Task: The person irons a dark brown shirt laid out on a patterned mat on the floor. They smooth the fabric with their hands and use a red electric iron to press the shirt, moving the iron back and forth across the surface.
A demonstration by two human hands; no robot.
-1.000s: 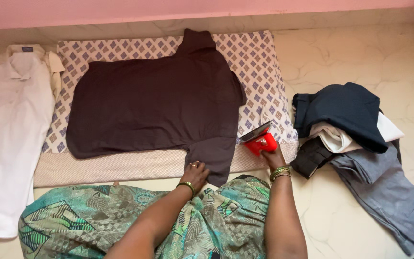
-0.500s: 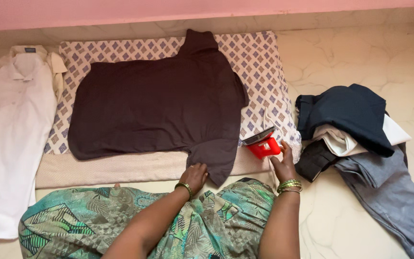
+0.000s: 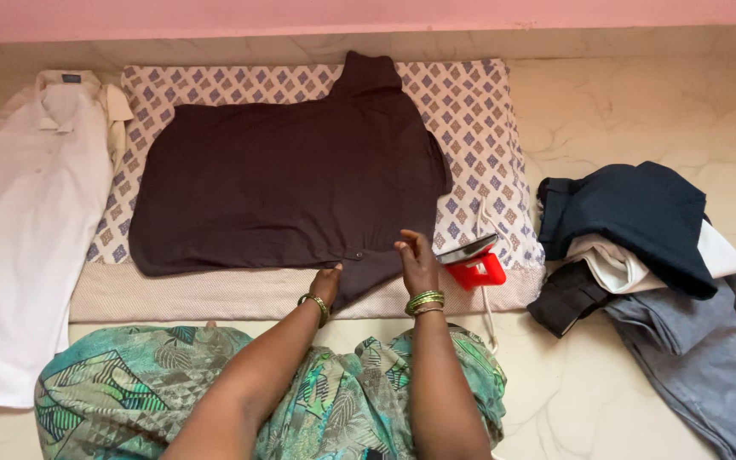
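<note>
A dark brown short-sleeved shirt (image 3: 291, 187) lies flat on a diamond-patterned pad (image 3: 479, 128) on the floor. My left hand (image 3: 327, 282) grips the lower edge of the shirt's near sleeve (image 3: 374, 266). Just right of it, my right hand (image 3: 416, 258) rests on the same sleeve with its fingers apart and holds nothing. A small red iron (image 3: 476, 263) stands tilted on the pad's corner, a short way right of my right hand and apart from it.
A white collared shirt (image 3: 19, 230) is spread on the floor at the left. At the right lies a pile of folded dark, white and black clothes (image 3: 632, 213) over grey trousers (image 3: 692, 358). The iron's cord (image 3: 489, 311) trails toward my green-patterned lap.
My right hand let go of the red iron, left it standing on the pad, and moved left onto the sleeve. My left hand shifted slightly up along the sleeve's edge.
</note>
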